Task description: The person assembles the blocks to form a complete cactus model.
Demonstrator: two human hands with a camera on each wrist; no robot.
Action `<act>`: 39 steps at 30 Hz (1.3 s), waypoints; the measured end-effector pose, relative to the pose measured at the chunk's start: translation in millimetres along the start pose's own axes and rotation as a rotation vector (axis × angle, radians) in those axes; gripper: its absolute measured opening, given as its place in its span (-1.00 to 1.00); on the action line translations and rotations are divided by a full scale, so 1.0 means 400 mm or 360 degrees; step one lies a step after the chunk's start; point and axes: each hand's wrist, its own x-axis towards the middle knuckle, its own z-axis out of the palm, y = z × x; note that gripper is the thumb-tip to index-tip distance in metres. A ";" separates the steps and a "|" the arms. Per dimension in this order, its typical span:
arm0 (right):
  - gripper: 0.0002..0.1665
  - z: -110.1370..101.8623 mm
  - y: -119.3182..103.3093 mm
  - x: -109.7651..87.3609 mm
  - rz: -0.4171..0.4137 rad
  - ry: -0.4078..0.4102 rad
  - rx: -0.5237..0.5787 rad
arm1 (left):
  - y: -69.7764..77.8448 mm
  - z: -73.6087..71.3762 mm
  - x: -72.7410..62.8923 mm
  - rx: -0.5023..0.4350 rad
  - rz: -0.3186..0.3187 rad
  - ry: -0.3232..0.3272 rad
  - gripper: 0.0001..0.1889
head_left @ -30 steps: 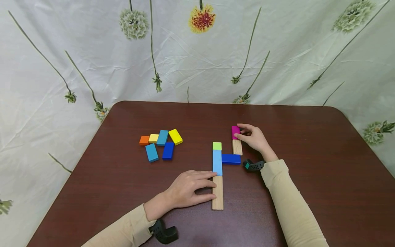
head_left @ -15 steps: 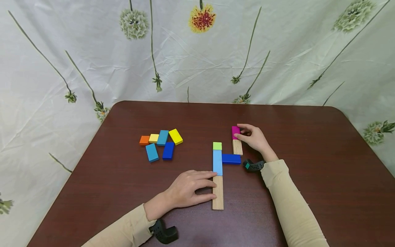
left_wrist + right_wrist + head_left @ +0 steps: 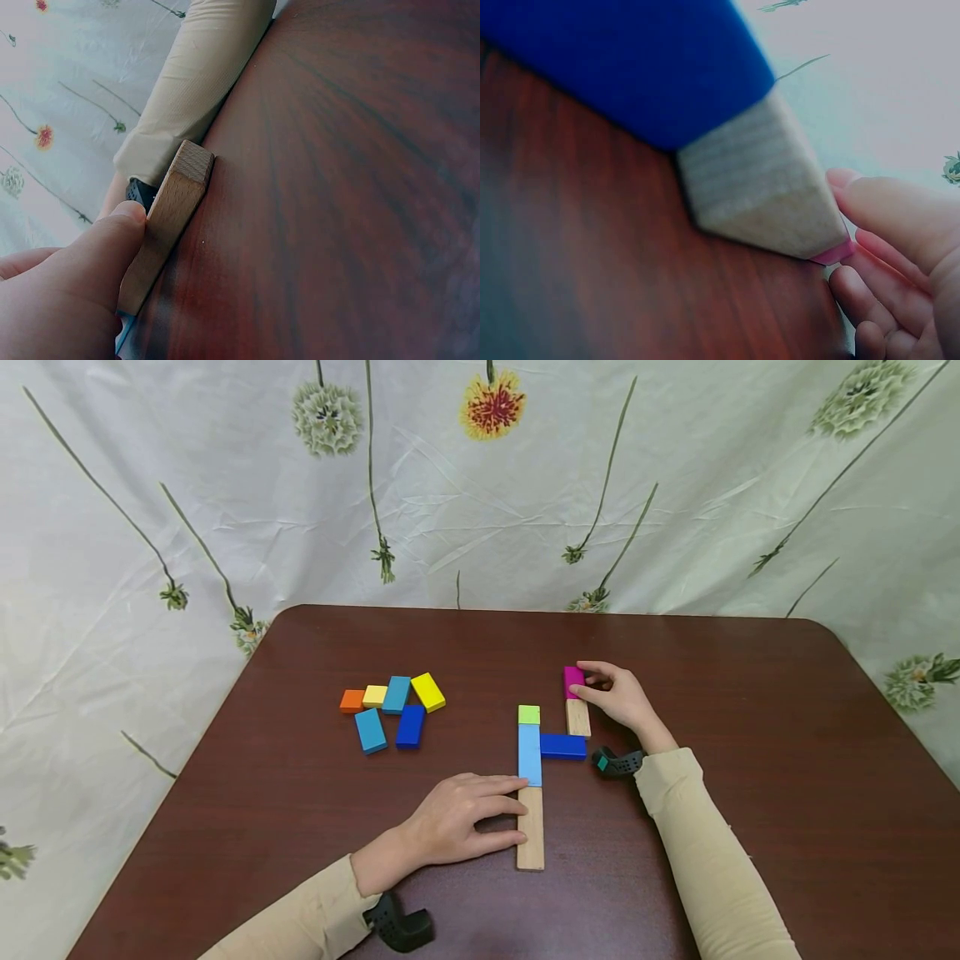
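My right hand (image 3: 620, 697) pinches a magenta block (image 3: 573, 681) between thumb and fingers at the far end of a short natural-wood block (image 3: 577, 718). That wood block meets a dark blue block (image 3: 562, 746) lying crosswise. The dark blue one touches a light blue block (image 3: 529, 752), which has a small green block (image 3: 528, 715) at its far end and a long natural-wood block (image 3: 530, 843) at its near end. My left hand (image 3: 457, 818) rests its extended fingertips and thumb along the left side of the long wood block and the light blue one. Its thumb (image 3: 112, 240) touches the wood.
Left of the joined blocks lies a loose group: orange (image 3: 352, 701), pale yellow (image 3: 375, 696), yellow (image 3: 428, 692), dark blue (image 3: 409, 727), and two mid-blue blocks, one nearer (image 3: 371, 731). The brown table (image 3: 465, 643) ends at a flowered cloth (image 3: 450, 510).
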 end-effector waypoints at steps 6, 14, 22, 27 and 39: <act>-0.40 0.002 0.001 0.001 -0.0004 0.0000 0.0012 | 0.001 -0.002 -0.002 -0.0002 -0.0006 -0.0003 -0.68; -0.36 0.003 -0.003 -0.005 0.0040 0.0041 0.0107 | 0.000 -0.002 -0.005 0.0003 -0.0005 -0.0009 -0.68; -0.36 0.008 0.003 -0.018 0.0077 0.0252 0.0289 | -0.001 -0.003 -0.005 0.0050 0.0032 0.0024 -0.56; -0.40 0.011 0.007 -0.029 0.0079 0.0364 0.0370 | 0.002 -0.003 0.001 0.0078 -0.0019 0.0092 -0.58; -0.48 0.029 0.007 -0.088 -0.0013 0.0523 0.0380 | -0.051 -0.036 -0.003 0.0109 -0.0119 0.0364 -0.65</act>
